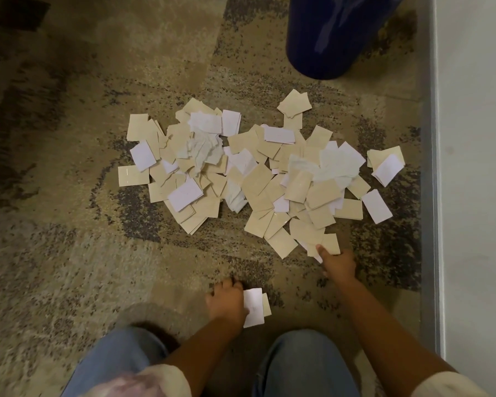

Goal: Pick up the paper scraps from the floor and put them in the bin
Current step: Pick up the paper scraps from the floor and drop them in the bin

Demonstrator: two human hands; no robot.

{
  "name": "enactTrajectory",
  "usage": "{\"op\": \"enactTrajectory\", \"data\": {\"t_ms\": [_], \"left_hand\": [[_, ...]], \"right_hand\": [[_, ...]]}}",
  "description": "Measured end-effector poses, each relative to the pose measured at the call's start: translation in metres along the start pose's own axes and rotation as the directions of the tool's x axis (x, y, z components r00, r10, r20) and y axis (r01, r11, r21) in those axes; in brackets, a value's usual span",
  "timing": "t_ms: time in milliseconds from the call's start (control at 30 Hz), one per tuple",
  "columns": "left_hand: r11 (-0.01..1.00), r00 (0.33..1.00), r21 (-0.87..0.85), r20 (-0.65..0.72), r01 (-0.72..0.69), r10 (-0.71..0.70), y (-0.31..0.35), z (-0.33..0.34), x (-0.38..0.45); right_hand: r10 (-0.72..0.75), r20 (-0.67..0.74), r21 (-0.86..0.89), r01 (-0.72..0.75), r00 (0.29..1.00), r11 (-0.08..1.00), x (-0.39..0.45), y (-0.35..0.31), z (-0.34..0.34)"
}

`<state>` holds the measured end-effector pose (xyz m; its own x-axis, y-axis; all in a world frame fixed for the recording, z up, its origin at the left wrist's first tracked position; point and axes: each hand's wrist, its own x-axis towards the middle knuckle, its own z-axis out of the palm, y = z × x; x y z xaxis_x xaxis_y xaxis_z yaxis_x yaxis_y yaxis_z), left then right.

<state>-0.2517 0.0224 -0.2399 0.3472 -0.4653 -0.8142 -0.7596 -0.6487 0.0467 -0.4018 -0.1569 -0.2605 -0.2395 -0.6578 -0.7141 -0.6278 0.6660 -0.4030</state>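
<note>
A wide pile of beige and white paper scraps (255, 167) lies on the patterned carpet. My left hand (226, 302) holds a few white and beige scraps (254, 306) low over the carpet near my knees. My right hand (337, 263) reaches to the pile's near edge and pinches a beige scrap (328, 243) there with thumb and fingers. The dark blue bin (332, 32) stands beyond the pile at the upper right, its opening out of view.
A grey metal strip (428, 167) and a white wall (476, 167) run along the right side. My knees in blue jeans (304, 365) fill the bottom of the view. Carpet (69, 196) stretches to the left.
</note>
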Motion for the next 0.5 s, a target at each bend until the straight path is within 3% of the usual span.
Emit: {"op": "enactTrajectory", "data": {"t_ms": [167,233,300,367,500], "left_hand": [[0.999,1.0,0.032,-0.012,-0.01,0.011,0.004,0.0,0.003],[0.996,1.0,-0.087,0.011,-0.02,0.021,0.001,-0.011,0.006],[0.944,0.999,-0.33,0.012,-0.025,0.031,-0.004,-0.031,0.007],[0.863,0.997,-0.499,-0.055,-0.076,0.056,-0.005,-0.062,0.007],[0.791,0.943,-0.548,-0.317,-0.272,0.105,0.012,-0.154,0.001]], "right_hand": [[0.075,0.105,0.1,-0.086,0.992,0.991,-0.004,-0.018,0.003],[0.11,0.162,0.175,-0.138,0.981,0.975,0.0,-0.021,-0.001],[0.131,0.233,0.252,-0.19,0.964,0.949,0.001,-0.022,-0.006],[0.157,0.258,0.35,-0.244,0.953,0.905,0.003,-0.022,-0.009],[0.172,0.259,0.515,-0.286,0.95,0.808,0.005,-0.028,-0.008]]}}
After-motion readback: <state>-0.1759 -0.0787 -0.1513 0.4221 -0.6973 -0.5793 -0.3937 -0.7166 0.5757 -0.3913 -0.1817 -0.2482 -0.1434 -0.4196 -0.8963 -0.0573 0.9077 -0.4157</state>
